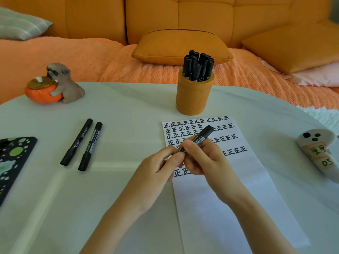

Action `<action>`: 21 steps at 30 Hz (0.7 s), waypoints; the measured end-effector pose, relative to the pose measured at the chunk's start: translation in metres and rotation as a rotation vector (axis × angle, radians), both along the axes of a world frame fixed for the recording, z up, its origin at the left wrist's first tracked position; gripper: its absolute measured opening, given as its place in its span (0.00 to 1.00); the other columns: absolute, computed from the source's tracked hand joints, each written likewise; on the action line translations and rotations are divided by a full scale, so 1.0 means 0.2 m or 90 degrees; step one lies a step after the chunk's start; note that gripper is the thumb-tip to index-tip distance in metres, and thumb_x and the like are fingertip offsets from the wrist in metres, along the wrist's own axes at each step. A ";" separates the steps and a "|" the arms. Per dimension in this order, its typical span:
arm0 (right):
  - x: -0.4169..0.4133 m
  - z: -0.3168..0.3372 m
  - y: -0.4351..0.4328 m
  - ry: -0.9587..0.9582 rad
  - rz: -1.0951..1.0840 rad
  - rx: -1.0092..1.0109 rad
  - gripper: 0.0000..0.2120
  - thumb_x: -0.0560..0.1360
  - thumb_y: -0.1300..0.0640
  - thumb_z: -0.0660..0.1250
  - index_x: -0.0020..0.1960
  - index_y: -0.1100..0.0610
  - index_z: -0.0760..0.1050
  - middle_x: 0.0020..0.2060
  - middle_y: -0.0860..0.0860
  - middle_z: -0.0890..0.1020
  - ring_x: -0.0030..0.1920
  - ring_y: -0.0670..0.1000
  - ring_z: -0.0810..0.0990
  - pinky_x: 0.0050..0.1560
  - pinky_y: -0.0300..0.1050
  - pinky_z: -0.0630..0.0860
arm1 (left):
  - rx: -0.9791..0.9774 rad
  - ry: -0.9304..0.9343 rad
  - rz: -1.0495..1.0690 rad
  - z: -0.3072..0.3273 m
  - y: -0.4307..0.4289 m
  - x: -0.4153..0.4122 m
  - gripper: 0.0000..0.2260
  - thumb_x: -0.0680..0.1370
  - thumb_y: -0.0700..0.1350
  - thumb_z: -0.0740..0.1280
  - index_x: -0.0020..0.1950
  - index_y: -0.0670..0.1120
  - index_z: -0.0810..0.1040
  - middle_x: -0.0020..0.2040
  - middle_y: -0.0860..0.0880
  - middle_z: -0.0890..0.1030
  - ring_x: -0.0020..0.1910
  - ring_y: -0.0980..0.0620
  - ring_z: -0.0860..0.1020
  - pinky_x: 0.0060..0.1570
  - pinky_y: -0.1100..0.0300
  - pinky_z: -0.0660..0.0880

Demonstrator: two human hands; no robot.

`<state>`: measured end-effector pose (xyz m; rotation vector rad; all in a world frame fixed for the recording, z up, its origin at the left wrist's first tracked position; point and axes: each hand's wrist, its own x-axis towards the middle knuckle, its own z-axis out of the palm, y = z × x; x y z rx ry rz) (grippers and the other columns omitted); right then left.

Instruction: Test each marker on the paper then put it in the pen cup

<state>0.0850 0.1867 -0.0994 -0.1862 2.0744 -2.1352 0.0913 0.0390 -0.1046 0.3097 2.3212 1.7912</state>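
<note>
In the head view, the right hand (201, 160) curls round the barrel of a black marker (201, 137) held over the paper (247, 180). The left hand (159, 167) pinches its near end, where the cap is hidden. It is probably best to work the cap straight along the barrel, with the pen cup (192, 99) just beyond the paper.

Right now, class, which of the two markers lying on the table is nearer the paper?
The right marker, with the white label; the left marker lies beside it, farther from the paper.
</note>
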 end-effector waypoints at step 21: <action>-0.02 -0.05 0.21 -0.013 -0.358 -0.065 0.13 0.73 0.64 0.69 0.35 0.55 0.69 0.20 0.50 0.64 0.23 0.50 0.59 0.24 0.39 0.58 | -0.101 -0.011 -0.006 -0.08 -0.05 -0.01 0.10 0.79 0.45 0.62 0.56 0.58 0.67 0.43 0.62 0.81 0.44 0.67 0.76 0.44 0.77 0.66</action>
